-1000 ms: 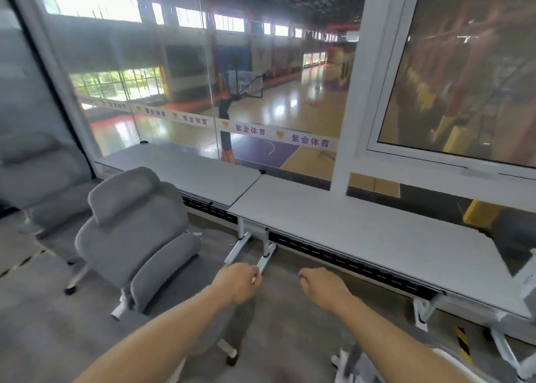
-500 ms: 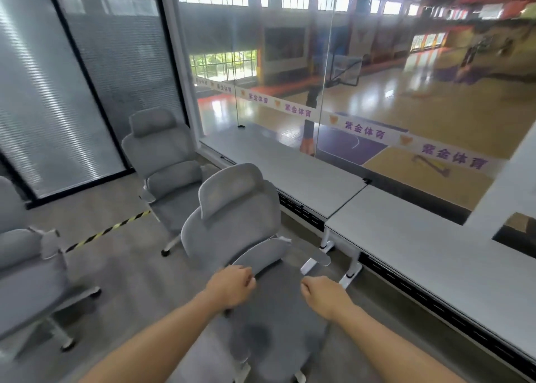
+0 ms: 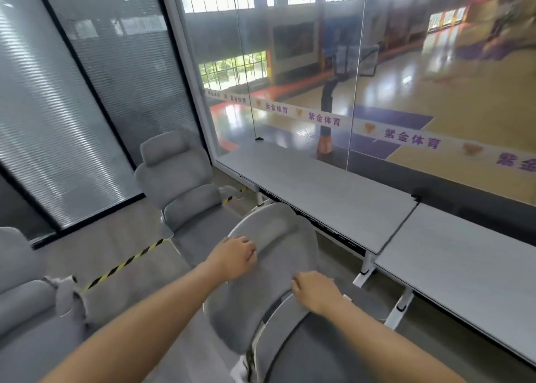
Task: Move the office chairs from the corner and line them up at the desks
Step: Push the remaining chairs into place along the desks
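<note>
Gripping the chair (image 3: 278, 237) beside the desk edge (image 3: 342, 235).

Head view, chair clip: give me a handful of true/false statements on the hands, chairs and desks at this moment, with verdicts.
1. Both hands are on the nearest chair. True: the left hand grips its headrest and the right hand holds the backrest edge below it.
2. Three grey chairs are in view. True: besides the nearest one, a second chair stands by the corner and a third chair sits at the left edge.
3. A laptop sits on the left desk. False: no laptop shows on its top.
4. The two desks stand far apart. False: the left desk and the right desk meet end to end.
5. Red tape crosses the floor. False: the floor tape is yellow and black.
</note>
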Demonstrator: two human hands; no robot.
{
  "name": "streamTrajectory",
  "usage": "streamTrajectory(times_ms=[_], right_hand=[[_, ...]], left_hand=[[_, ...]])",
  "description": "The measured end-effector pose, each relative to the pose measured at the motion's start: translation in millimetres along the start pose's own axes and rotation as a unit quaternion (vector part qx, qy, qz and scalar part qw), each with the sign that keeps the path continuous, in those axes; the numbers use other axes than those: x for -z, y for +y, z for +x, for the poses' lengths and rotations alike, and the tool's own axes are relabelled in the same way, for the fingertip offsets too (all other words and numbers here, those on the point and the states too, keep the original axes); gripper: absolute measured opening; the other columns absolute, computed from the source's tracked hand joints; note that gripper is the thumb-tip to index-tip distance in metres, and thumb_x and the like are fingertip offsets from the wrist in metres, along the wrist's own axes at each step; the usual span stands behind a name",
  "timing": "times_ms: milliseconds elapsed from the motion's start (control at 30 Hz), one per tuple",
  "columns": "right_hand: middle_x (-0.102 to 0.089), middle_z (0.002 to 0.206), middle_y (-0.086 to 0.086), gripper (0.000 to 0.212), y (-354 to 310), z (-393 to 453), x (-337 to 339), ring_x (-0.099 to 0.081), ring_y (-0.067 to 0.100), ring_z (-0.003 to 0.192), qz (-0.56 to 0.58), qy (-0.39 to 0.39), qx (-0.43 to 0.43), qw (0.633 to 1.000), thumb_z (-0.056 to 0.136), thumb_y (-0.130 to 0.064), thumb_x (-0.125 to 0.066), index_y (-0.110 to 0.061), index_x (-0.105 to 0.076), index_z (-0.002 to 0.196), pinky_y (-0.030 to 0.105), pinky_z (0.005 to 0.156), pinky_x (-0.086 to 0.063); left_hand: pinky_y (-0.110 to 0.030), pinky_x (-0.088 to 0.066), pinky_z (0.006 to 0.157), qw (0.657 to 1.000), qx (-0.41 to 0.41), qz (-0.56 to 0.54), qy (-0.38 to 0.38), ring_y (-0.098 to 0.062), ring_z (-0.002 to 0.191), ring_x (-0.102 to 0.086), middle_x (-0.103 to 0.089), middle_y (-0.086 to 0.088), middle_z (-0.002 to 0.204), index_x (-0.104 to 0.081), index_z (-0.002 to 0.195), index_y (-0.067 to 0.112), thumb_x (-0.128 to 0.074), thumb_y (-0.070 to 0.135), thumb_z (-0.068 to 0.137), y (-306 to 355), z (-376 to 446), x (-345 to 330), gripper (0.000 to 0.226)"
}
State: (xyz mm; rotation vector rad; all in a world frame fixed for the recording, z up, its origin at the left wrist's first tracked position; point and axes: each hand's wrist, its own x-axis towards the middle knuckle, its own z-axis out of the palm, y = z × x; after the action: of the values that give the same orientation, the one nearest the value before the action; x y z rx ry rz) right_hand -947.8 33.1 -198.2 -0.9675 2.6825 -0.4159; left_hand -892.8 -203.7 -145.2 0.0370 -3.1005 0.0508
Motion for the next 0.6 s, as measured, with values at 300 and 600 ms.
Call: streamTrajectory(times_ms=[300,600], right_hand=[[-0.041,0.149,0.007,0.073,-115,108,-63,-0.043,0.031,0.135,0.236,-0.013,-0.115,0.965,0.092,-0.057,-0.054,-0.02,-0.031,0.15,0.036,0.109,-0.036],[0.007,0.165,0.008,0.103,-201,165,-87,-0.026,0.032,0.146,0.355,0.092,-0.318,0.874,0.09,-0.057,-0.055,-0.016,0.012,0.156,0.04,0.118,-0.027]], left_hand=[[-0.041,-0.026,0.115,0.948,-0.298,0.092,-0.062,-0.022,0.143,-0.031,-0.045,0.004,0.147,-0.062,0.127,0.028,-0.032,0.044,0.096,-94,164,-18,0.046],[-0.038,-0.005,0.121,0.906,-0.402,0.089,-0.097,-0.014,0.152,-0.006,-0.023,0.008,0.164,-0.05,0.142,0.036,-0.034,0.034,0.103,-115,208,-42,0.043]])
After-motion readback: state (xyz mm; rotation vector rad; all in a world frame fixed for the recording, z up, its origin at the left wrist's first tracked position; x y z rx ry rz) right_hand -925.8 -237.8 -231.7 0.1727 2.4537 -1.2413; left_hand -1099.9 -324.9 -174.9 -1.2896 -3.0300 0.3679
